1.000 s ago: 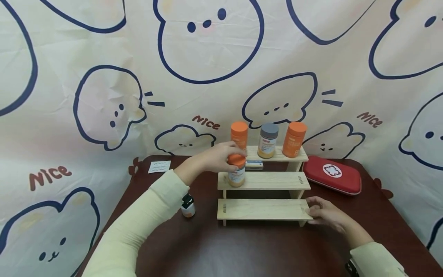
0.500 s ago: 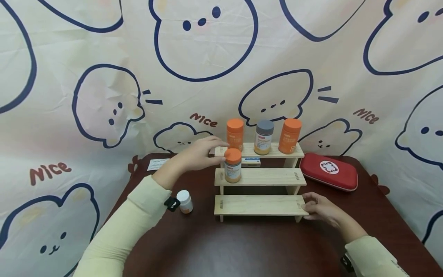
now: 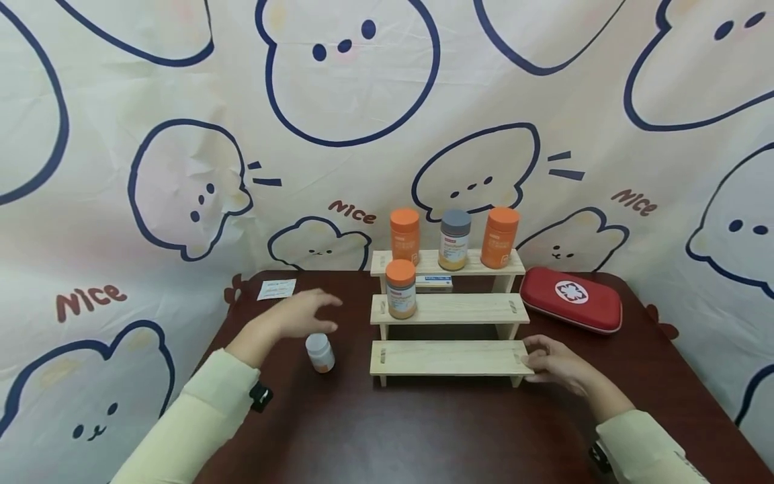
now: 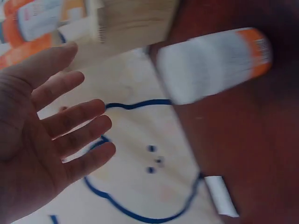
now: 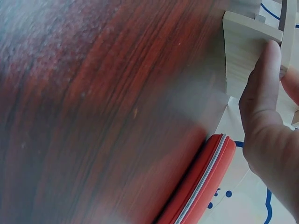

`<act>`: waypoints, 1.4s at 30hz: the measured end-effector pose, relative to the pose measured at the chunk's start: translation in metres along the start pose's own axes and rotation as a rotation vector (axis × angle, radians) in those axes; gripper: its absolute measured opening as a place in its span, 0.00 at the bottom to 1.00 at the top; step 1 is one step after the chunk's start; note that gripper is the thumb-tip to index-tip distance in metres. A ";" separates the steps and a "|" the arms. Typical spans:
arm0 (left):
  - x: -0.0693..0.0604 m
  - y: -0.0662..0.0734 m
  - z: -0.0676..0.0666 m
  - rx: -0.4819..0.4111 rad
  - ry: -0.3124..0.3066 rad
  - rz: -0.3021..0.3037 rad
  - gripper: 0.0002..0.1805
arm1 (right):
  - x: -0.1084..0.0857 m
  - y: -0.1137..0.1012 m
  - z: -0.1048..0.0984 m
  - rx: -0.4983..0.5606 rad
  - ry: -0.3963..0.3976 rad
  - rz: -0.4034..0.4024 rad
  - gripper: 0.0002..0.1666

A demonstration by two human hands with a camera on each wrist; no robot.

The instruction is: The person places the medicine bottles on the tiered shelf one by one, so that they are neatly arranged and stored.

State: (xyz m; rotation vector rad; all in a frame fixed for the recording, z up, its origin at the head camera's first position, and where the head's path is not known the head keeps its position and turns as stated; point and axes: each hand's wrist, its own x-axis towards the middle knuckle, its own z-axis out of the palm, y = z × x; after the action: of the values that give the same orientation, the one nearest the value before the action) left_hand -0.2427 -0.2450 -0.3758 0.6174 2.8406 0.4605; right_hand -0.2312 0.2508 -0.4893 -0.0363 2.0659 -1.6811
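Observation:
In the head view my left hand [image 3: 300,314] hovers with spread fingers just above and left of a white pill bottle [image 3: 320,353] standing on the table. The left wrist view shows that hand [image 4: 60,121] holding nothing, with the bottle [image 4: 210,63] apart from it. My right hand [image 3: 556,366] grips the right end of the lowest step of a three-step wooden shelf [image 3: 450,357]. A bottle with an orange cap [image 3: 402,289] stands at the left of the middle step. On the top step are two orange bottles [image 3: 404,235] and a grey-capped bottle [image 3: 455,240].
A red first-aid case [image 3: 571,300] lies right of the shelf. Behind the middle step shows a small blue-and-white box [image 3: 434,283]. A white card [image 3: 276,289] is at the table's back left. A patterned cloth [image 3: 338,175] hangs behind the dark table [image 3: 423,437].
My left hand has let go of the orange-capped bottle on the middle step and moved left and down towards the white pill bottle. My right hand has stayed at the shelf's end.

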 end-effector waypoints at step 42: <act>-0.002 0.010 -0.009 -0.029 -0.036 -0.056 0.17 | 0.001 0.002 -0.004 0.046 -0.003 0.021 0.35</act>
State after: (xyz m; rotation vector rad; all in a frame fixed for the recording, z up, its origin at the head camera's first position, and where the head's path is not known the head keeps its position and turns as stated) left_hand -0.2397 -0.2401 -0.3636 0.5336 2.8042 0.4758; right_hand -0.2331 0.2543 -0.4914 -0.0013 2.0177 -1.7142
